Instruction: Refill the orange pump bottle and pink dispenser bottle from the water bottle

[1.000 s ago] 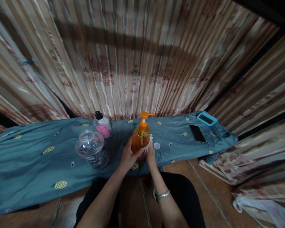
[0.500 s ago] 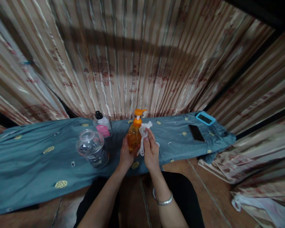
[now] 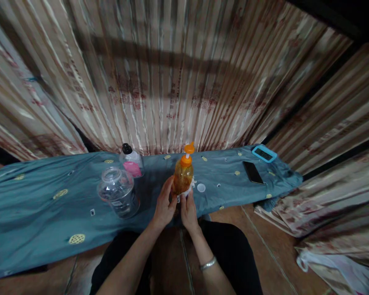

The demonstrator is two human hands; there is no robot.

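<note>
Head view. Your left hand (image 3: 164,203) wraps the lower left side of the orange pump bottle (image 3: 183,177), fingers curled against it. Your right hand (image 3: 188,208) is closed on a white cloth (image 3: 189,189), pressing it against the bottle's lower right side. The bottle stands upright between the two hands, touching both, near the front edge of the desk, which is covered by a blue-green patterned sheet (image 3: 43,213). Its orange pump head (image 3: 189,148) rises clear above your fingers. A silver bracelet (image 3: 208,263) circles your right wrist.

Just right of the bottle a small white cap (image 3: 201,187) lies on the sheet. To the left stands a clear glass jar (image 3: 118,196) with a domed lid; behind it, a small bottle with a pink label and black cap (image 3: 131,161). Well to the right lie a dark phone (image 3: 252,172) and, beyond it, a blue-framed device with a dark screen (image 3: 263,153). A striped curtain (image 3: 178,78) hangs behind the desk.
</note>
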